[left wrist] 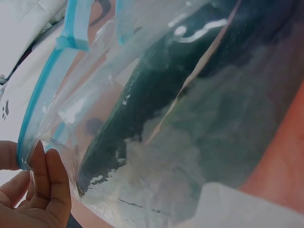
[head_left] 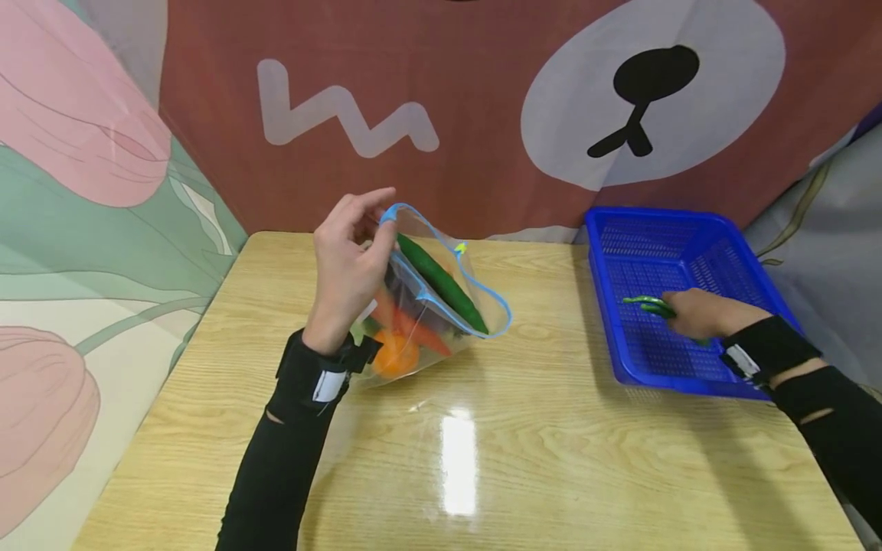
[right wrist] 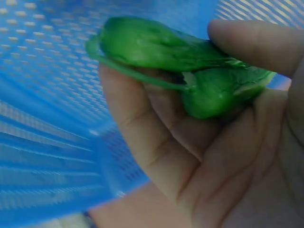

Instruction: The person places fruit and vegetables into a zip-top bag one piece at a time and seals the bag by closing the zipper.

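Note:
My left hand (head_left: 351,268) pinches the blue zip edge of a clear zip bag (head_left: 506,315) at its upper left corner; the bag's mouth gapes. Inside the bag are a long green cucumber (head_left: 442,283), something orange-red and elongated like a carrot (head_left: 422,334), and a round orange item (head_left: 396,355). Through the plastic, the left wrist view shows the dark green cucumber (left wrist: 142,90) close up. Over the blue basket (head_left: 623,356), my right hand (head_left: 713,312) grips green peppers (right wrist: 147,45), their stems toward the fingertips. Part of the peppers is hidden by the hand.
The bag and basket stand on a light wooden table (head_left: 551,451), the basket at the right rear. Directly behind the table hangs a brown cloth (head_left: 475,168) with a bear-like print. A floral cloth (head_left: 124,252) borders the left side.

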The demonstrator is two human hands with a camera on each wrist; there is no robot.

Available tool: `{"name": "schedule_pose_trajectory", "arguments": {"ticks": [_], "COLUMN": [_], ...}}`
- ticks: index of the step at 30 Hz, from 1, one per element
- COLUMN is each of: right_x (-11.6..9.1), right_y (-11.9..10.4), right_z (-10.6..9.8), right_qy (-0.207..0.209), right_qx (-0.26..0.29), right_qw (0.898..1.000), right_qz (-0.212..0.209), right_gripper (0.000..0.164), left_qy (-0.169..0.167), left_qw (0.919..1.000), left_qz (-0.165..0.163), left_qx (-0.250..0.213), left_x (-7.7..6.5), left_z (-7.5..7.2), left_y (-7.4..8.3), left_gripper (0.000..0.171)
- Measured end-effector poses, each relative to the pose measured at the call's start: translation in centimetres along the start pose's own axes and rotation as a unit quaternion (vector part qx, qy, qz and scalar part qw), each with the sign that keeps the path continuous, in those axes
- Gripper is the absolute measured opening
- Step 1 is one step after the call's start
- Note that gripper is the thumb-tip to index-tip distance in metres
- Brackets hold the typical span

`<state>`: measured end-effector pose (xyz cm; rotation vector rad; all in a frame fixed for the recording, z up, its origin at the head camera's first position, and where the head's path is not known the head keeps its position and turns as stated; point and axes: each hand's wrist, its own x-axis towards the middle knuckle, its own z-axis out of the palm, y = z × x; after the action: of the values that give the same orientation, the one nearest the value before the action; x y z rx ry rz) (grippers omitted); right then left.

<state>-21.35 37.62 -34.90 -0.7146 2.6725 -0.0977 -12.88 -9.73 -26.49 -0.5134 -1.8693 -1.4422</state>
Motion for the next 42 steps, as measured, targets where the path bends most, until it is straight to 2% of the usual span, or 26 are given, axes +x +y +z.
{"name": "schedule_pose_trajectory", "arguments": {"ticks": [3,7,11,15,19,22,27,31,34,37,42], "right_x": [-0.6,-1.1,-1.4,-1.0,0.2,1.4,3.3,4.2,4.6,4.8,5.0], "right_y": [-1.5,-5.3,-10.6,-16.0,-20.2,-22.6,-25.2,-26.6,-27.6,-28.5,-29.4], "right_z": [-1.6,-3.7,-5.5,-6.6,-7.2,-7.2,-7.0,-6.9,-6.7,-6.3,-5.5], "right_qy": [0.024,0.052,0.101,0.138,0.142,0.139,0.153,0.144,0.139,0.147,0.193], "right_qx": [-0.009,0.002,0.026,0.058,0.090,0.103,0.109,0.093,0.057,0.040,-0.006], "right_qw": [1.000,0.999,0.991,0.975,0.961,0.956,0.953,0.964,0.970,0.969,0.960], "right_qz": [-0.002,-0.013,-0.080,-0.166,-0.219,-0.238,-0.238,-0.203,-0.190,-0.196,-0.201], "right_gripper": [0.009,0.010,0.012,0.012,0.014,0.016,0.017,0.015,0.022,0.022,0.016], "left_qy": [0.001,-0.002,-0.002,-0.006,-0.008,-0.008,-0.007,-0.006,-0.008,-0.009,-0.015], "left_qw": [1.0000,1.0000,1.0000,0.9999,0.9999,0.9998,0.9998,0.9998,0.9998,0.9999,0.9998], "left_qz": [0.002,0.000,-0.004,-0.007,-0.013,-0.016,-0.013,-0.011,-0.011,-0.012,-0.012], "left_qx": [0.001,0.005,0.004,0.006,0.006,0.011,0.016,0.016,0.012,0.003,0.006], "left_x": [0.1,0.0,-0.1,-0.2,-0.4,-0.5,-0.5,-0.6,-0.6,-0.6,-0.7], "left_z": [0.1,0.3,0.5,0.5,0.5,0.5,0.6,0.7,0.8,0.9,1.0], "left_y": [0.0,0.1,0.3,0.5,0.7,0.8,1.0,1.1,1.1,1.3,1.6], "left_gripper": [0.029,0.030,0.030,0.031,0.032,0.032,0.032,0.032,0.032,0.031,0.029]}}
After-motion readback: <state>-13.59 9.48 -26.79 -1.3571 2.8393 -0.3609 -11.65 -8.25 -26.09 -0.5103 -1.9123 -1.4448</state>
